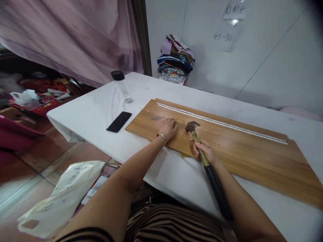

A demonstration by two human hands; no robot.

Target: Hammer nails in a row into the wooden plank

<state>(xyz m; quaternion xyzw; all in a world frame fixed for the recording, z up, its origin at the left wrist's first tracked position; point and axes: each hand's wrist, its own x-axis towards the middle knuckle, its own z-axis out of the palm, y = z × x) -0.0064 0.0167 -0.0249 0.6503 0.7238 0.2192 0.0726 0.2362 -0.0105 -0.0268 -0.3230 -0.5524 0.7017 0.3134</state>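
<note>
R hand (208, 153) closed rnd hammer (208, 169) hdl at wood bd's (252, 154) near edge. L hand (168, 128) part-curled on bd, just rt of nails (157, 118); can't tell if holding anything.

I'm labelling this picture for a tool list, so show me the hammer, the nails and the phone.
Hammer (210, 174): head view, upper black part of its handle.
Nails (157, 118): head view, middle of the small cluster.
Phone (119, 122): head view, middle of its dark screen.
</note>
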